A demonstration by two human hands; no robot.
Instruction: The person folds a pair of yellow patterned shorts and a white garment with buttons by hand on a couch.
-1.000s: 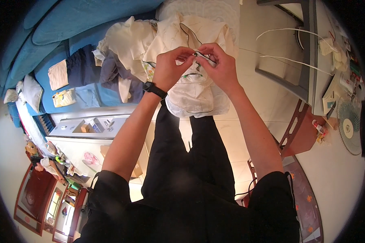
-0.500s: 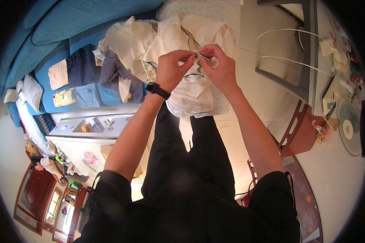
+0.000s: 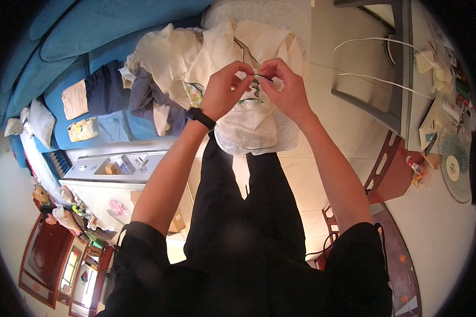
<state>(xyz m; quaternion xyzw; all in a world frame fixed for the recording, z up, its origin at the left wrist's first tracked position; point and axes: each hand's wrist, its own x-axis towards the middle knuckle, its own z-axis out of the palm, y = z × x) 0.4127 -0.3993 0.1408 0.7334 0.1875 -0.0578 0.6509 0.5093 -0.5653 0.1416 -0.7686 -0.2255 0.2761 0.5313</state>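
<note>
A cream-white garment [image 3: 251, 129] with dark piping and green trim is spread out in front of me on a lace-edged cover [image 3: 264, 11]. Over its middle, my left hand [image 3: 223, 90] pinches the dark-edged border between thumb and fingertips; a black watch is on that wrist. My right hand [image 3: 286, 91] pinches the same edging just to the right, its thumb and forefinger close to the left fingertips. A squiggly dark-green strip hangs below, between both hands. The exact bit under the fingertips is too small to make out.
To the left, a blue sofa [image 3: 69, 47] bears folded clothes, including dark blue trousers [image 3: 108, 87], a pale pink folded piece [image 3: 75, 99] and a yellowish one [image 3: 83, 129]. A grey-topped table [image 3: 158, 171] stands nearer. At right are a grey frame [image 3: 365, 111] and a fan [image 3: 454, 166].
Both hands stay at the garment's edging, with the fingertips shifting slightly. The left fingers have curled a little higher, and the green strip between the hands shows more plainly.
</note>
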